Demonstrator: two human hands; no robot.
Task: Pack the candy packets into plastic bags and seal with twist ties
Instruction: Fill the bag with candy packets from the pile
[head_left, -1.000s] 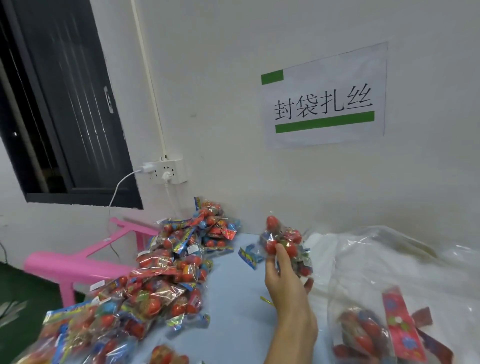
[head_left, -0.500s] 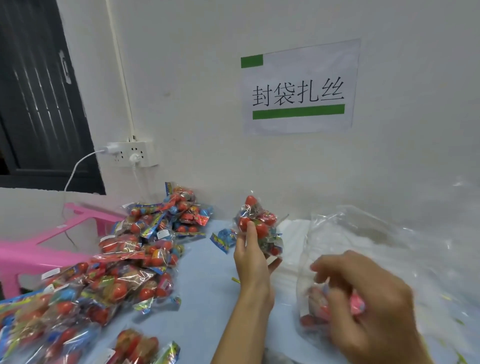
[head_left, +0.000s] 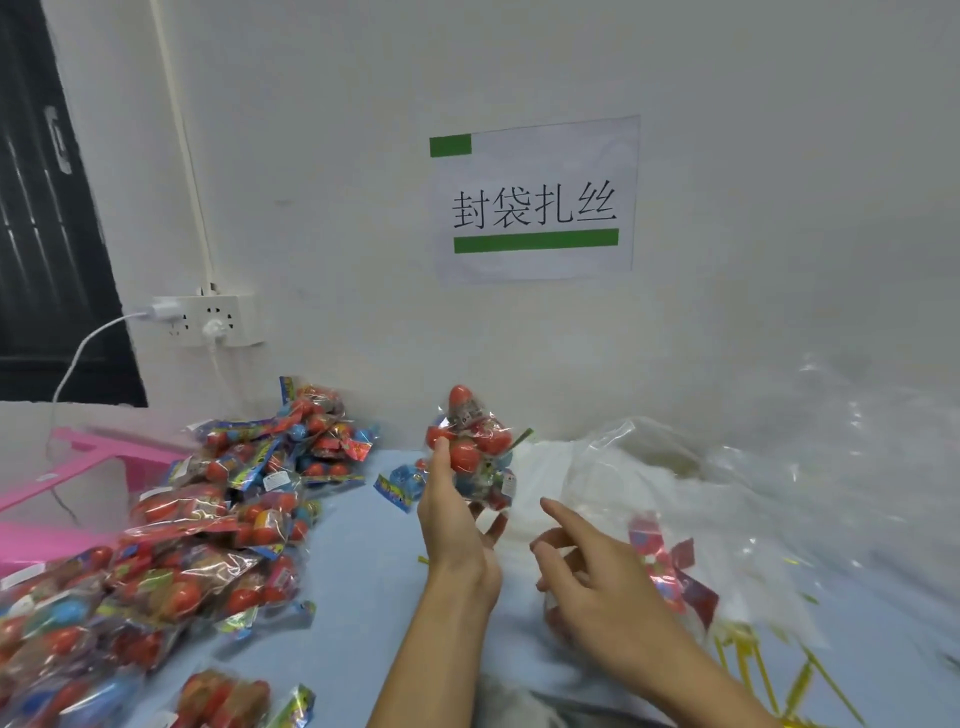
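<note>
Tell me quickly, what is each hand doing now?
Left hand: holds a candy packet upright.
Right hand: open, index finger extended, holds nothing visible.

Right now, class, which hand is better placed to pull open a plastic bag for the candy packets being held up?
The right hand. It is free, fingers loosely spread, beside the clear plastic bags. The left hand already grips the candy packets.

Red-egg candy packet (head_left: 470, 447) upright, raised; packet heap (head_left: 208, 519) left.
</note>
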